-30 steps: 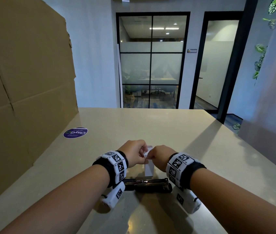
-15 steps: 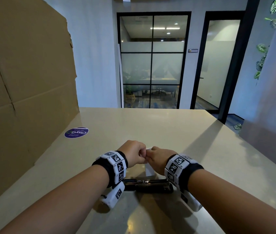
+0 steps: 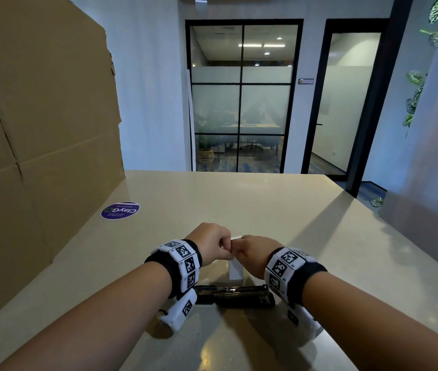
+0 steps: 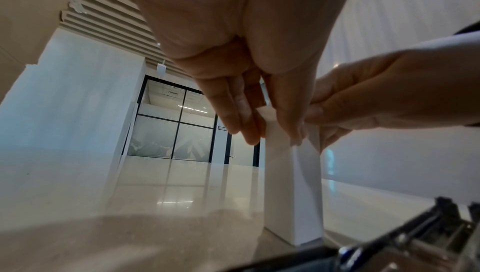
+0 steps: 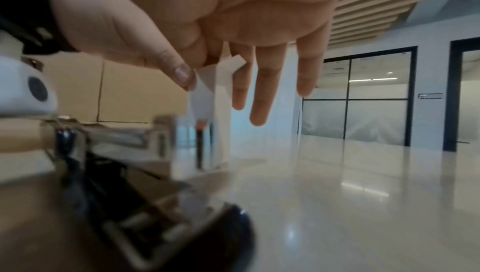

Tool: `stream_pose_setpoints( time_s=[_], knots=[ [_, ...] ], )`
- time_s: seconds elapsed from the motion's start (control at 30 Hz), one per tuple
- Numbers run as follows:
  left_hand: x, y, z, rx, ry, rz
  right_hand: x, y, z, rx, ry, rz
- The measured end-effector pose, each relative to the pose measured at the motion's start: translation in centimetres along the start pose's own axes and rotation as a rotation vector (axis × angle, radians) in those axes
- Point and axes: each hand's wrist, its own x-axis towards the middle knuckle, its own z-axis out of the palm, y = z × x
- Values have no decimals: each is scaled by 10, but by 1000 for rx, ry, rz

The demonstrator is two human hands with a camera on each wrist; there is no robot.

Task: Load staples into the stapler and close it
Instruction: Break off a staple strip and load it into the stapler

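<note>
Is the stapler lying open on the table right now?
Yes, the stapler lies opened out flat on the table, its metal staple channel exposed, just nearer the person than the small white box.

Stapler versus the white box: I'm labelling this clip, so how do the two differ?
The white box stands upright; the stapler lies flat, opened. The box is plain white; the stapler is black and metal. The left hand and right hand pinch the box's top; neither touches the stapler. Both rest on the table.
</note>
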Motion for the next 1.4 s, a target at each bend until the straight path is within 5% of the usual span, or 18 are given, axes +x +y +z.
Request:
stream_pose_setpoints(
  time_s=[0.83, 1.1, 1.4],
  knots=[
    [3, 2, -2, 72, -14, 63, 10, -12, -9, -58, -132, 11],
    [4, 3, -2, 90, -13, 87, 10, -9, -1, -18, -75, -37],
    [5, 2, -3, 65, -13, 68, 11, -4, -7, 180, 43, 85]
  ],
)
